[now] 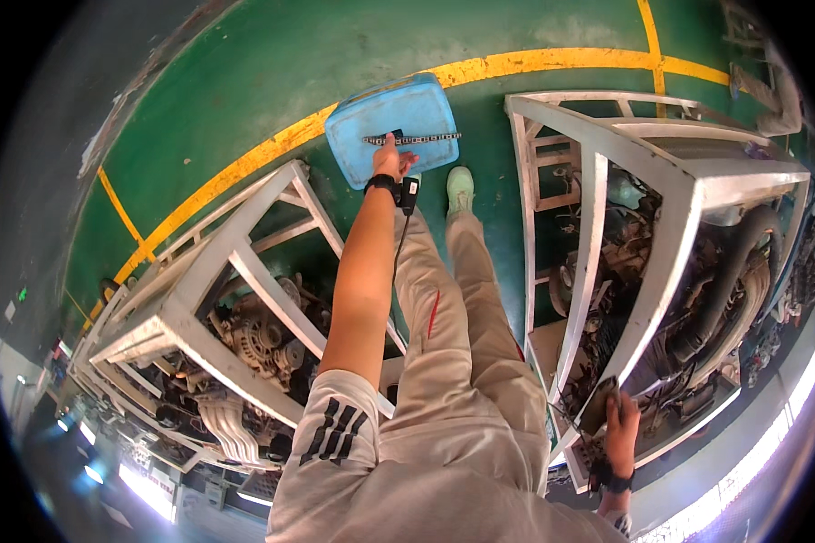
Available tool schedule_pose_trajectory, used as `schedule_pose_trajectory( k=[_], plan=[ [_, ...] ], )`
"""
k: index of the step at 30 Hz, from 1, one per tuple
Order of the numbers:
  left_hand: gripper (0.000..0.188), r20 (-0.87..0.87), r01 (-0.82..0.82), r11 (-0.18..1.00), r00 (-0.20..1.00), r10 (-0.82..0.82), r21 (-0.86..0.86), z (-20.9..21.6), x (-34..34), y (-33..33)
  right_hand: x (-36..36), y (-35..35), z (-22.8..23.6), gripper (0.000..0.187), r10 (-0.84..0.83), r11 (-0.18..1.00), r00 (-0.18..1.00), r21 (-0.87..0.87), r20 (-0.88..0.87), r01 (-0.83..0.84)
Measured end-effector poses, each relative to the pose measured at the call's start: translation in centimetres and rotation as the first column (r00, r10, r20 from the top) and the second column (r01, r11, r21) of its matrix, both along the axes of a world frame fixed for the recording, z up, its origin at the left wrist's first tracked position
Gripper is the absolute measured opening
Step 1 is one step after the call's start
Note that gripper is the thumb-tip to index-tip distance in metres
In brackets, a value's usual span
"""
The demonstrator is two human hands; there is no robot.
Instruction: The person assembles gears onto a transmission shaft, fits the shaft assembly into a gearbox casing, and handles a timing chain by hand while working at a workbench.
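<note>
My left hand [389,163] reaches forward over a blue plastic bin [398,100] on the floor. Thumb and finger close on a narrow metal chain [435,138], which stretches sideways across the bin; the other fingers curl to the right. Whether the chain rests on the bin or hangs over it, I cannot tell. Down at the right, my right hand [622,421] is closed around a dark, flattish part [598,407] beside the right-hand frame. Its kind does not show clearly. Both wrists wear black bands, and a cable runs from the left one.
White metal frames holding engines stand on both sides: the left frame [204,271] and the right frame [679,226]. My feet, one in a pale shoe [460,188], are between them. A yellow line [534,61] curves along the green floor beyond the bin.
</note>
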State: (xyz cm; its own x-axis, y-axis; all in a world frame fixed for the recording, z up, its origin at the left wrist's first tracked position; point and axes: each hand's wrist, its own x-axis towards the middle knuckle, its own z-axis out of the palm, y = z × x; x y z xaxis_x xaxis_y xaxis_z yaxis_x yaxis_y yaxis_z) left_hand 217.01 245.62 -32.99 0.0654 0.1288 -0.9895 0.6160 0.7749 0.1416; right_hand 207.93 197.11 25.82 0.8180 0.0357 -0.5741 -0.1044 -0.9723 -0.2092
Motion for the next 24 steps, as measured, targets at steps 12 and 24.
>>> schedule_pose_trajectory(
  k=[12, 24],
  plan=[
    [0.033, 0.363, 0.017, 0.993, 0.93, -0.059, 0.118, 8.8, -4.3, -4.1, 4.1, 8.9, 1.1, 0.01, -0.156, 0.964, 0.933, 0.157, -0.324, 0.215],
    [0.053, 0.452, 0.622, 0.766, 0.642, -0.619, 0.166, 43.9, -6.4, 3.5, 0.2, 3.1, 13.7, 0.017, -0.274, 0.932, 0.962, 0.25, 0.006, 0.264]
  ],
)
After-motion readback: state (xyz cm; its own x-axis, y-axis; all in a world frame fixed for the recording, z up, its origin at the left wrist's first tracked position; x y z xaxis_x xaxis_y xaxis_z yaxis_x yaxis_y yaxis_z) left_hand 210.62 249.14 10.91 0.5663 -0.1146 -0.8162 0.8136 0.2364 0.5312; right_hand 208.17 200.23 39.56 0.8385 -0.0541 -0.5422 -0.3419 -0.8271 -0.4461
